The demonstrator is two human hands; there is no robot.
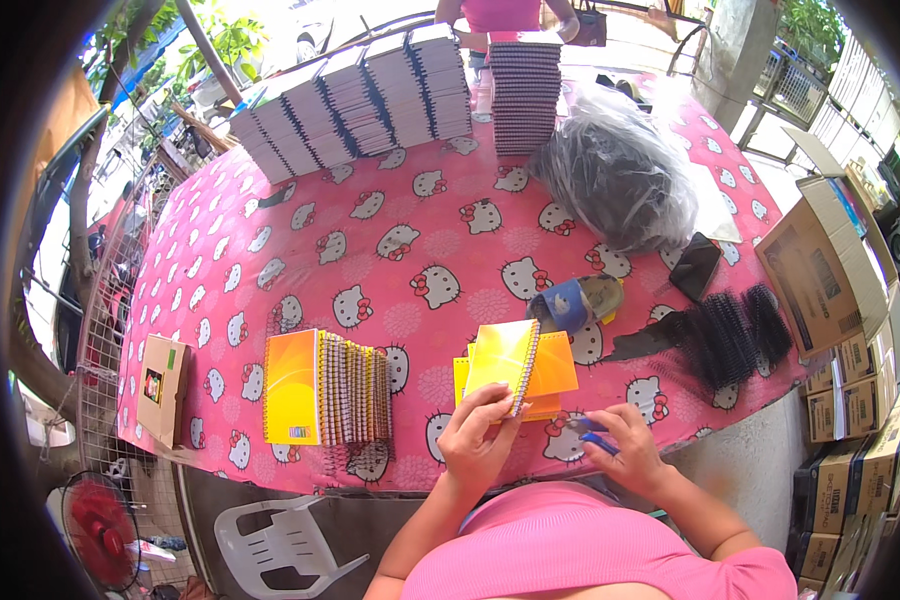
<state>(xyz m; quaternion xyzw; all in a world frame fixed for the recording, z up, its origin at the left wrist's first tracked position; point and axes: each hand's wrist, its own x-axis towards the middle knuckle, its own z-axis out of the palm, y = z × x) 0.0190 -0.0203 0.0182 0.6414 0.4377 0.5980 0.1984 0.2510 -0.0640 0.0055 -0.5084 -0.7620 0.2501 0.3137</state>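
My left hand (pixel 480 430) is closed on the lower end of a yellow spiral notebook (pixel 500 352), holding it tilted with its coiled edge to the right. Under it lie several yellow and orange covers or notebooks (pixel 555 362), partly hidden. Just right of the notebook's lower end, my right hand (pixel 625 445) curls around small blue-handled pliers (pixel 600 441); their tip is blurred and apart from the notebook. A row of yellow spiral notebooks (pixel 292 388) leans together on the table to the left. Black plastic binding coils (pixel 725 340) lie in a heap to the right.
A pink cat-patterned cloth covers the table (pixel 390 285). Tall stacks of spiral-bound books (pixel 370 100) and a plastic-wrapped bundle (pixel 625 175) stand at the back, where another person (pixel 505 15) is. A round tape-like item (pixel 575 302), phone (pixel 695 267), cartons (pixel 820 265) and white chair (pixel 275 550) surround me.
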